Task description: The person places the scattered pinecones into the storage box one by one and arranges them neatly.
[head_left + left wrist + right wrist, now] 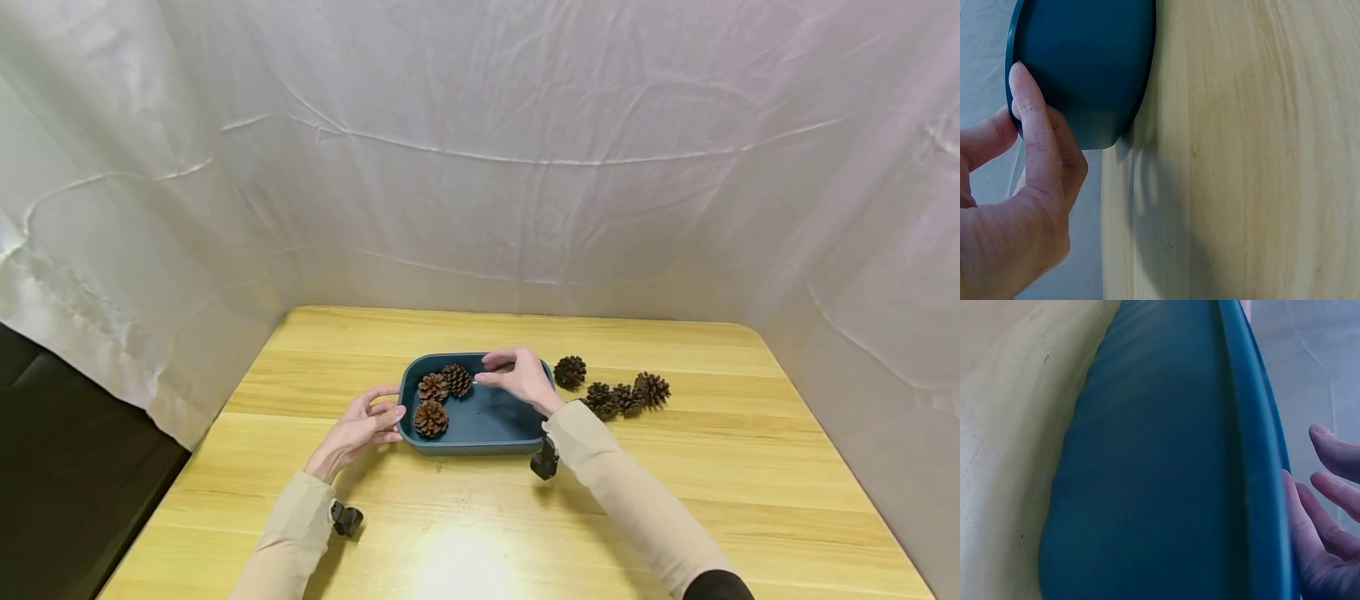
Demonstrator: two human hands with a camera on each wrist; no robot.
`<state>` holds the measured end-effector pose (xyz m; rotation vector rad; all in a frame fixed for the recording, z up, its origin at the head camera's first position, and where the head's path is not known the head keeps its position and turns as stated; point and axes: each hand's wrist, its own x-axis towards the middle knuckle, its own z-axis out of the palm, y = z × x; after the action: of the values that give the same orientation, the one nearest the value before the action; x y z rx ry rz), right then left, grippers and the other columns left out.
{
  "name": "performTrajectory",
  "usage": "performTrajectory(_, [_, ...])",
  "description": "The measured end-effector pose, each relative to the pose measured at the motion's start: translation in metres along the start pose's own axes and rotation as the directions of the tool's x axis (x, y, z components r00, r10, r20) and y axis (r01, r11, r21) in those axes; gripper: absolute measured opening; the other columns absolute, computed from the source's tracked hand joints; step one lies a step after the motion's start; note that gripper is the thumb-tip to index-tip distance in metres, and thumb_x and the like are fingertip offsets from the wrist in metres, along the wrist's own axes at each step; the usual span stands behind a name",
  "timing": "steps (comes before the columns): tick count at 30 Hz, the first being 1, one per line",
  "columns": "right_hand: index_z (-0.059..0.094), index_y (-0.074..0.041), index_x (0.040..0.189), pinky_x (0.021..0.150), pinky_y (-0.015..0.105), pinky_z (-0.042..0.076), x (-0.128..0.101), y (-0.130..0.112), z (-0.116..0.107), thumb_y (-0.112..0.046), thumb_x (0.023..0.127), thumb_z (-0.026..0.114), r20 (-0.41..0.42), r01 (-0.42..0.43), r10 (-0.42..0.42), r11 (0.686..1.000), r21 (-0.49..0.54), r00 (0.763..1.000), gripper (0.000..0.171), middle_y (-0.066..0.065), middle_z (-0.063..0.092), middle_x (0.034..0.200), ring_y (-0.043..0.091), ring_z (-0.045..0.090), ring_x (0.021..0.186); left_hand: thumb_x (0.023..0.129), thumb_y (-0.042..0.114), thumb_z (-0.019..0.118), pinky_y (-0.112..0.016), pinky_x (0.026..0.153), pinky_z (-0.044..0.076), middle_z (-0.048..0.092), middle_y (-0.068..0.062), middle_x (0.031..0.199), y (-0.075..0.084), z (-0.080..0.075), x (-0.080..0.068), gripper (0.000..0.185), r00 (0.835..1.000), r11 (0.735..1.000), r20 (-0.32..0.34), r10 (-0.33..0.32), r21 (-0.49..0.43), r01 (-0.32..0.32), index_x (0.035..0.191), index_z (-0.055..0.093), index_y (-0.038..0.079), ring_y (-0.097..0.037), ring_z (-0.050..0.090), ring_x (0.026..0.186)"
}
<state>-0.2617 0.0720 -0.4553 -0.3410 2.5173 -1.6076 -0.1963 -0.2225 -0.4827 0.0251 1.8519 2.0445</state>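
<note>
A dark blue rectangular tray point(480, 447) rests on the table with three brown pinecones inside its left part: one pinecone point(431, 418) at the front, another pinecone point(432, 387) behind it and a darker pinecone point(458, 379) at the back. My left hand point(360, 429) grips the tray's left end, thumb at the rim; the left wrist view shows the fingers against the tray wall point(1091, 69). Over the tray's right half hovers my right hand point(521, 379), thumb and fingers apart with nothing seen between them. In the right wrist view the tray's side partly hides that hand point(1325, 537).
Right of the tray, a dark pinecone point(570, 372) lies near its back corner. Several more sit in a row, ending with a pinecone point(651, 389) at the right; my right forearm partly covers the row's near end. A pale curtain point(517, 208) surrounds the wooden table point(750, 467).
</note>
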Motion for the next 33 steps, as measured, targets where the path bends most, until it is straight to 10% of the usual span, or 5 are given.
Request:
performTrajectory(13, [0.068,0.001,0.124,0.087,0.033,0.061,-0.020,0.011,-0.027,-0.017,0.089,0.078,0.011,0.106,-0.107,0.990,0.089,0.994,0.041,0.025,0.067,0.126,0.025,0.070,0.101,0.101,0.002,0.053,-0.021,0.071,0.062,0.061,-0.003,0.102,0.000,0.000,0.000,0.058,1.000,1.000,0.001,-0.010,0.003,0.010,0.150,0.024,-0.007,-0.006,0.061,0.074])
performTrajectory(33, [0.066,0.009,0.122,0.087,0.019,0.060,-0.060,0.049,-0.065,-0.011,0.094,0.072,-0.273,0.203,-0.142,0.956,0.210,0.952,0.036,0.025,0.070,0.118,0.002,0.070,0.095,0.102,0.003,0.054,-0.022,0.073,0.062,0.062,-0.001,0.101,0.000,-0.001,-0.001,0.057,1.000,1.000,0.001,-0.003,0.003,0.003,0.150,0.024,-0.007,-0.006,0.062,0.074])
